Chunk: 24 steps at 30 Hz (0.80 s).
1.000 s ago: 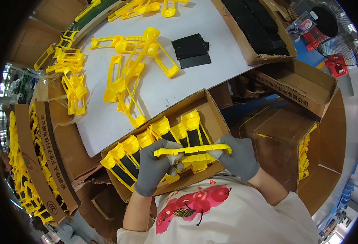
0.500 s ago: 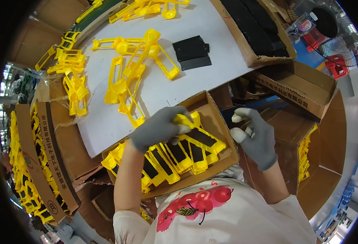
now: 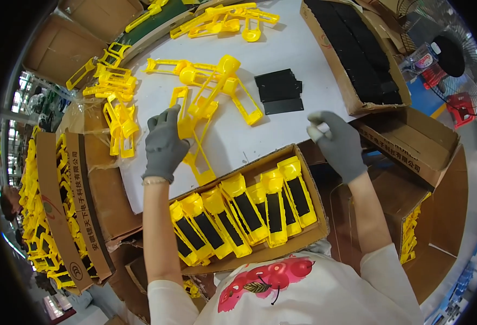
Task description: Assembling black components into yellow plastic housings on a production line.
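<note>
Grey gloves cover both of my hands. My left hand (image 3: pixel 166 142) is over the left side of a pile of yellow plastic frames (image 3: pixel 199 111) on the white table, its fingers curled on one frame and partly hiding it. My right hand (image 3: pixel 336 142) hovers by the table's right edge, fingers loosely bent and apart, holding nothing. Just beyond it lies a small stack of black strips (image 3: pixel 279 86). In front of me stands an open cardboard box (image 3: pixel 313 187), with a row of yellow frames fitted with black strips (image 3: pixel 247 208) inside.
At the upper right, a carton (image 3: pixel 352 100) is packed with black strips. More yellow frames (image 3: pixel 225 21) lie at the table's far side. A box of frames (image 3: pixel 47 189) stands left; open cartons (image 3: pixel 412 132) and a fan (image 3: pixel 455 81) are at right.
My left hand has let go of a filled yellow frame, now in the box, and moved up onto the pile. The right hand has risen toward the black strips. The view has shifted slightly.
</note>
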Each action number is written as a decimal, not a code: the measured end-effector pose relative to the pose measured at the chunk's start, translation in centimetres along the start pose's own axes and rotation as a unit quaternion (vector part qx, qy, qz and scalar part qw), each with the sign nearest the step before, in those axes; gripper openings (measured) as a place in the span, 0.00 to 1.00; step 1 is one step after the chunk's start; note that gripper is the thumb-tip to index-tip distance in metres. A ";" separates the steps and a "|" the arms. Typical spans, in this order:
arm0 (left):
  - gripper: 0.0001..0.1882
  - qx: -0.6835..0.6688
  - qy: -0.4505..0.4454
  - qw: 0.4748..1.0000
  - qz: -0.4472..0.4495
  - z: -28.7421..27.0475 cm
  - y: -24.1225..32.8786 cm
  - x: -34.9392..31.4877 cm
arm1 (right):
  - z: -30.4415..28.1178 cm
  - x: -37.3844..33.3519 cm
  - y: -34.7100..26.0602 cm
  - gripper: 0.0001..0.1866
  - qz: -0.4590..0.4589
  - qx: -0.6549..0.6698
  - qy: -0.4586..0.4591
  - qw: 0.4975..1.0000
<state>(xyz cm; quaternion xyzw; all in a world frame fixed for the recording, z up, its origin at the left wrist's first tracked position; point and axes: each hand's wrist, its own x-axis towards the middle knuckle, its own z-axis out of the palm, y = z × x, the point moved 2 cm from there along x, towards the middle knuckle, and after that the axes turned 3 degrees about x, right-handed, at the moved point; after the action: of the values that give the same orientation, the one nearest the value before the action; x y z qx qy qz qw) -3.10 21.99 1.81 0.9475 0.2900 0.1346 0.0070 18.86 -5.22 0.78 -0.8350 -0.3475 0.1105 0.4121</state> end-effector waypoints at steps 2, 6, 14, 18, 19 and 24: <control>0.35 0.021 -0.071 0.997 0.004 1.8 -1.9 0.2 | 1.5 3.2 0.6 0.11 -0.096 -0.070 -0.006 0.993; 0.34 0.047 -0.109 0.993 0.009 1.7 -1.3 1.0 | 3.9 7.2 2.0 0.11 -0.201 -0.175 -0.036 0.963; 0.17 -0.139 -0.133 0.970 -0.150 -6.0 -1.0 -1.4 | 6.9 9.2 -2.4 0.15 -0.179 -0.373 -0.182 0.892; 0.09 -0.417 -0.122 0.855 -0.284 -7.4 -0.6 -5.2 | 6.2 9.0 -2.6 0.17 -0.115 -0.290 -0.242 0.919; 0.08 -0.492 -0.093 0.814 -0.295 -7.8 0.3 -6.2 | 5.9 8.7 -2.2 0.18 -0.103 -0.239 -0.264 0.929; 0.17 -0.618 -0.082 0.714 -0.321 -4.9 2.9 -11.9 | 1.4 5.4 -3.6 0.12 -0.126 0.000 -0.032 0.992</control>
<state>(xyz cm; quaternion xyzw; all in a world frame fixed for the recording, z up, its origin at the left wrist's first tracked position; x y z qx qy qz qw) -12.31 12.69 3.80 0.5898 0.4271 0.1955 0.6569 20.39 0.84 3.20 -0.7805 -0.4629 0.0843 0.4117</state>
